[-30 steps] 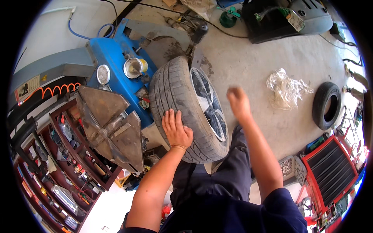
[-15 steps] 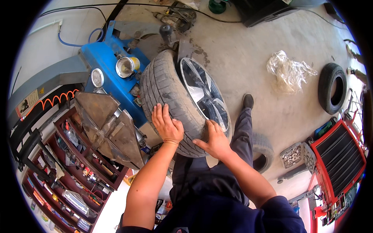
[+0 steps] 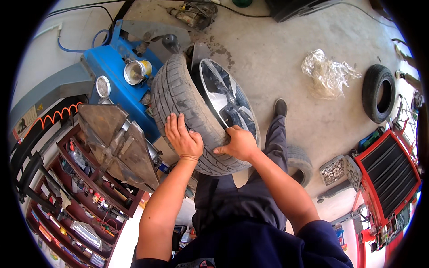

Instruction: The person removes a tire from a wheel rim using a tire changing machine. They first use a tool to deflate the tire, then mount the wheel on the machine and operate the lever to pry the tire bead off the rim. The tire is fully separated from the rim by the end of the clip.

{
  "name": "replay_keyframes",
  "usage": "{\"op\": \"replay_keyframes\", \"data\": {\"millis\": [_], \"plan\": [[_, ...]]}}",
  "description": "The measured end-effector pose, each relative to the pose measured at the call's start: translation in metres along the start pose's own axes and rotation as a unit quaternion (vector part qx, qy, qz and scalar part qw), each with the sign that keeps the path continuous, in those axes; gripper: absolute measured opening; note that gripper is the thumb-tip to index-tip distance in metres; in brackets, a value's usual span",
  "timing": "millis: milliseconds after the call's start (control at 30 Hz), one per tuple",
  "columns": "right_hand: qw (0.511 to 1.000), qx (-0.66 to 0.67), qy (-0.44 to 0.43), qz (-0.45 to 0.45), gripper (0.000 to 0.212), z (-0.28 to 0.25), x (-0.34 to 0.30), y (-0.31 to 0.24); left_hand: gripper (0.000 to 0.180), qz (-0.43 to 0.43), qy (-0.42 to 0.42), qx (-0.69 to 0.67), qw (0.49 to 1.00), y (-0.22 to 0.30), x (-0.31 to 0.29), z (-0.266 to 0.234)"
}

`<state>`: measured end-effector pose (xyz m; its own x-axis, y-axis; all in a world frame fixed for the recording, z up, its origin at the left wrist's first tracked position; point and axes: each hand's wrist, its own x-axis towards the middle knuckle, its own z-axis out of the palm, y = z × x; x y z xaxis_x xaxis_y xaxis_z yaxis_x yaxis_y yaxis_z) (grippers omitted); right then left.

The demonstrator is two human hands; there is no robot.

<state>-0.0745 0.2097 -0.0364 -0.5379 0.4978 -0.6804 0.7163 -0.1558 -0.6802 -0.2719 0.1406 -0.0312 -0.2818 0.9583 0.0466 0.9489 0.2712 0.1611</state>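
A worn tyre (image 3: 176,91) on an alloy rim (image 3: 216,85) stands in front of me, against the side of a blue tyre changer (image 3: 105,78). My left hand (image 3: 184,139) lies on the tread, fingers stretched out and pointing away from me. My right hand (image 3: 240,145) grips the tyre's near right edge; its thumb rests on the tread and its fingers curl over the sidewall beside the rim. Past the wheel's far side rises a flat grey plate (image 3: 199,53), with a black handle (image 3: 170,43) next to it. The wheel's underside is hidden.
To the left are the changer's brown turntable (image 3: 118,145), a yellow-white can (image 3: 134,72) and a dark red parts shelf (image 3: 91,187). Crumpled clear plastic (image 3: 326,73) and a loose tyre (image 3: 370,91) lie right. Another tyre (image 3: 304,163) sits by my right leg, near a grey crate (image 3: 333,172).
The whole scene has shifted slightly left and up in view. My right hand has moved a little farther along the tyre's edge, its fingers more curled. My left hand stays on the tread.
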Motion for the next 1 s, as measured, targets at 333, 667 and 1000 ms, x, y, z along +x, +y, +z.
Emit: {"op": "replay_keyframes", "data": {"millis": [333, 667, 1000], "plan": [[0.993, 0.048, 0.103, 0.023, 0.085, 0.018, -0.037, -0.014, 0.059, -0.004, -0.002, -0.014, 1.000, -0.001, 0.003, -0.006], [0.966, 0.047, 0.254, 0.002, 0.070, 0.050, -0.028, -0.025, 0.051, -0.344, 0.116, -0.355, 0.861, -0.054, -0.031, -0.017], [0.938, 0.011, 0.346, -0.021, 0.060, 0.065, -0.020, -0.010, 0.079, -0.452, -0.044, -0.450, 0.769, -0.056, -0.027, -0.001]]}}
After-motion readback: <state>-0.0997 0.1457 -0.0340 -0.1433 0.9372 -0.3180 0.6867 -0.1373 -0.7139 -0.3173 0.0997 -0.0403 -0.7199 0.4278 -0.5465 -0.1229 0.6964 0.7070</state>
